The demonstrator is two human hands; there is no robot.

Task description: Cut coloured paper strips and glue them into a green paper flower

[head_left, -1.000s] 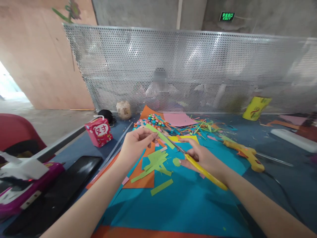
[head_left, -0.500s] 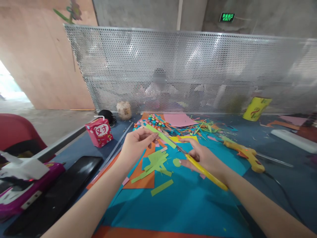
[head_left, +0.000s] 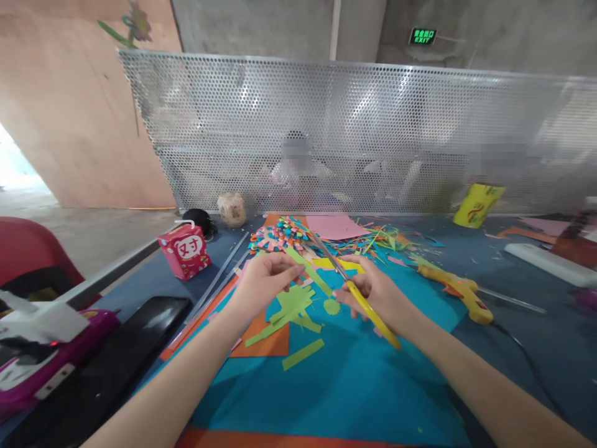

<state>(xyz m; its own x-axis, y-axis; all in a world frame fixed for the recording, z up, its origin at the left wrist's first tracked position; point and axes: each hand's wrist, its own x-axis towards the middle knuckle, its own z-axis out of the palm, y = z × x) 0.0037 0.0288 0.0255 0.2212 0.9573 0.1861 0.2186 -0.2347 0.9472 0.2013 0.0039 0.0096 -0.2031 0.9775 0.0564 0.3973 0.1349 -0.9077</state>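
Observation:
My left hand (head_left: 265,277) pinches a long green paper strip (head_left: 311,274) that slants down to the right above the table. My right hand (head_left: 373,295) grips yellow-handled scissors (head_left: 357,292), whose blades point up and away past the strip toward the scrap pile. Below the hands lie cut green paper pieces (head_left: 291,308) and a small green toothed disc (head_left: 331,306) on blue paper (head_left: 345,379) and orange paper (head_left: 268,339).
A heap of coloured paper scraps (head_left: 284,233) and a pink sheet (head_left: 333,225) lie behind. A yellow glue gun (head_left: 459,289) rests at right, a red drink carton (head_left: 184,249) and black tablet (head_left: 116,354) at left. A perforated metal screen (head_left: 364,130) backs the table; a person sits beyond it.
The scissors have swung from crossing the strip to pointing up and away. Both hands shifted slightly, and the strip now hangs lower.

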